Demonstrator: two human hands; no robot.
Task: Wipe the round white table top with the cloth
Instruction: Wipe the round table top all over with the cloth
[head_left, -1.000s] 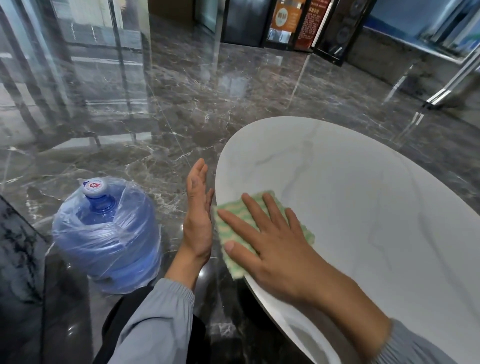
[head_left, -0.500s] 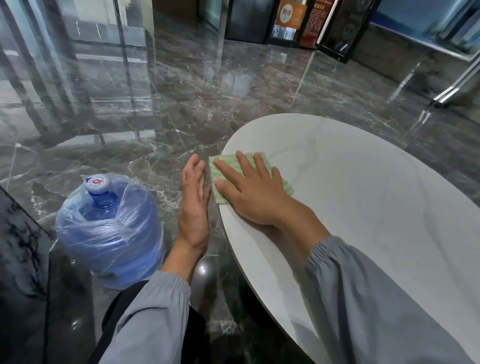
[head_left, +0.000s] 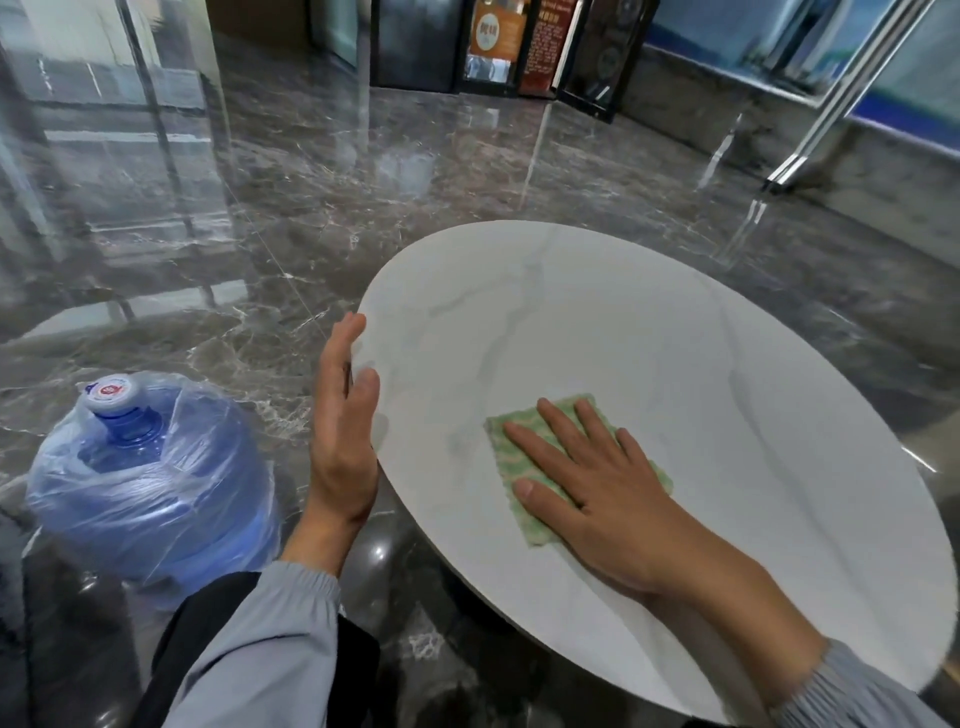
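The round white table top (head_left: 649, 332) with faint grey veins fills the right half of the view. A green and yellow patterned cloth (head_left: 511, 447) lies flat on its near left part. My right hand (head_left: 597, 483) presses down on the cloth with straight, spread fingers and covers most of it. My left hand (head_left: 343, 431) stands edge-on against the table's left rim, fingers straight, thumb resting on the rim.
A large blue water bottle (head_left: 150, 478) wrapped in clear plastic stands on the dark marble floor (head_left: 363, 197) to the left of the table. Glass panels rise at the far left. Dark cabinets and a metal rail line the far wall.
My right hand has slid the cloth from the table's left rim toward the middle and nearer to me. My left hand has stayed beside the rim.
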